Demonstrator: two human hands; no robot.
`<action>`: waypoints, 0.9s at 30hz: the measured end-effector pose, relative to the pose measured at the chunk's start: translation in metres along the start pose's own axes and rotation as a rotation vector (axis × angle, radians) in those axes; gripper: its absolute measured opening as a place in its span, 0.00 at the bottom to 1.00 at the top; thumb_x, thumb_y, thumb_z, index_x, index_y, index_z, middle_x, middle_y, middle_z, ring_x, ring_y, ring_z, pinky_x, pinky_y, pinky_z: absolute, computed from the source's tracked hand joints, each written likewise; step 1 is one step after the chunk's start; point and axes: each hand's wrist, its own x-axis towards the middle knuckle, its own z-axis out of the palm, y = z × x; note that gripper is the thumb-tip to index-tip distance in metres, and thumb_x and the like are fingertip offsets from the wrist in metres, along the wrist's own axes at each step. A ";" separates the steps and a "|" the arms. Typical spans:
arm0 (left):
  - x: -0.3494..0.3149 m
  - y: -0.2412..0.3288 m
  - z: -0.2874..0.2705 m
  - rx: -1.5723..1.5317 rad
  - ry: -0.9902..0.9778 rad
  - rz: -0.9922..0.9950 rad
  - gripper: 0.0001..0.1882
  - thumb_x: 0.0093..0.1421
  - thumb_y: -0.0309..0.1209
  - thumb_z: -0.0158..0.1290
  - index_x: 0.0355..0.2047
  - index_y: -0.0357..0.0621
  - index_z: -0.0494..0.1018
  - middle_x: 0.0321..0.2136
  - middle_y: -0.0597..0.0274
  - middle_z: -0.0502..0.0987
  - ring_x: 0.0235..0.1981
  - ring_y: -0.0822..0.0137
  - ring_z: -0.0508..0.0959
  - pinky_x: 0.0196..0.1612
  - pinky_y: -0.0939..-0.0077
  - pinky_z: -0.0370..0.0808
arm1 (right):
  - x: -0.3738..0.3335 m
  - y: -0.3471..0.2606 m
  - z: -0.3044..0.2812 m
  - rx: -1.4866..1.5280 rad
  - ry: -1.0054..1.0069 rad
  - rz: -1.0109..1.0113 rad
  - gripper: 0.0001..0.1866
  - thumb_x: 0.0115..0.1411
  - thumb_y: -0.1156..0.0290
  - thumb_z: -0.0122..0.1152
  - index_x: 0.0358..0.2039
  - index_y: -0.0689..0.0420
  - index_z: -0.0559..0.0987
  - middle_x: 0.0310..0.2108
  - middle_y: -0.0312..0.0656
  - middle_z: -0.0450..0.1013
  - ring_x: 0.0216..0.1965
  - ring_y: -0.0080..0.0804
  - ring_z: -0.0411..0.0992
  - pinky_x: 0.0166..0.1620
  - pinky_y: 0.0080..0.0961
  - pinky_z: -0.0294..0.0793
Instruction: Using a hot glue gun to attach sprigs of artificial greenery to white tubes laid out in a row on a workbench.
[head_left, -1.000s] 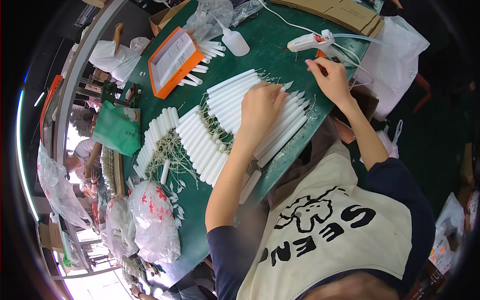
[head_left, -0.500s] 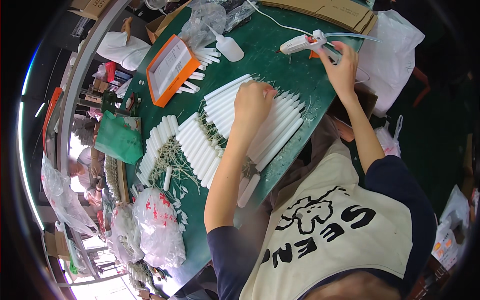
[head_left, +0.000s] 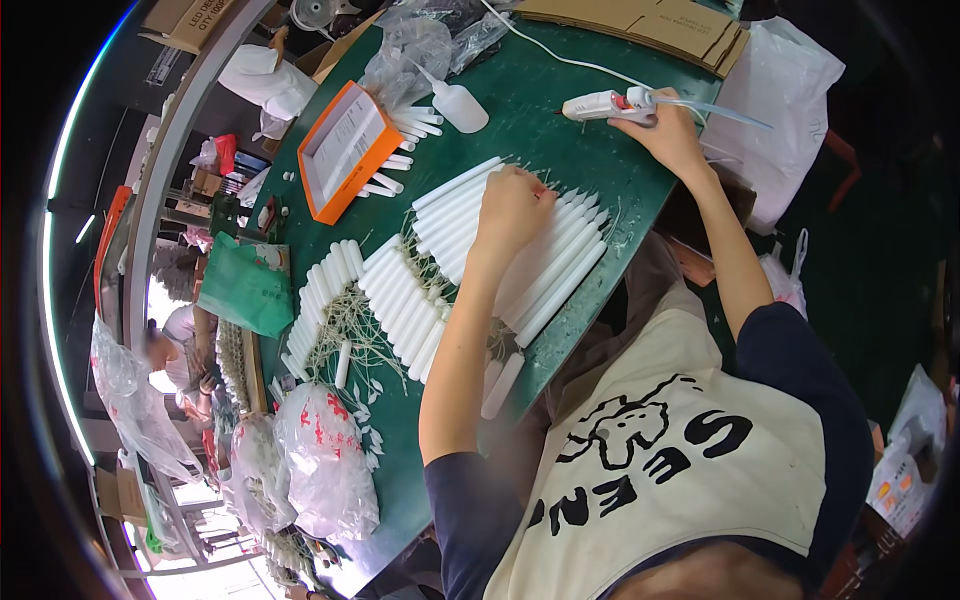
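In right hand (head_left: 668, 136), part-hidden glue gun (head_left: 598, 106)

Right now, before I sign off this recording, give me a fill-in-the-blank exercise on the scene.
1. The left hand is over tubes coloured ____.
2. Between the open box and the glue gun in the right hand is a white ____.
3. The open box has ____ sides.
4. The table is ____.

Missing words: white; bottle; orange; green.
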 end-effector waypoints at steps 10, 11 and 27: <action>0.000 -0.005 0.000 0.012 -0.056 0.060 0.09 0.50 0.31 0.56 0.28 0.37 0.78 0.35 0.50 0.73 0.39 0.54 0.69 0.42 0.67 0.68 | -0.003 0.000 -0.014 0.300 -0.107 0.023 0.19 0.49 0.63 0.69 0.33 0.62 0.73 0.27 0.39 0.72 0.28 0.19 0.68 0.33 0.20 0.69; -0.001 -0.006 -0.001 0.005 -0.080 0.050 0.09 0.50 0.31 0.56 0.29 0.38 0.78 0.36 0.51 0.72 0.41 0.54 0.67 0.43 0.67 0.67 | -0.003 -0.001 -0.014 0.302 -0.107 0.022 0.19 0.49 0.63 0.69 0.33 0.62 0.73 0.27 0.39 0.72 0.28 0.19 0.68 0.33 0.20 0.69; -0.005 -0.001 -0.009 -0.658 -0.020 -0.108 0.13 0.62 0.33 0.46 0.38 0.34 0.71 0.28 0.62 0.75 0.25 0.73 0.72 0.32 0.80 0.70 | -0.010 -0.003 -0.024 0.255 -0.216 0.049 0.17 0.48 0.66 0.69 0.35 0.63 0.77 0.22 0.37 0.72 0.24 0.17 0.65 0.28 0.18 0.67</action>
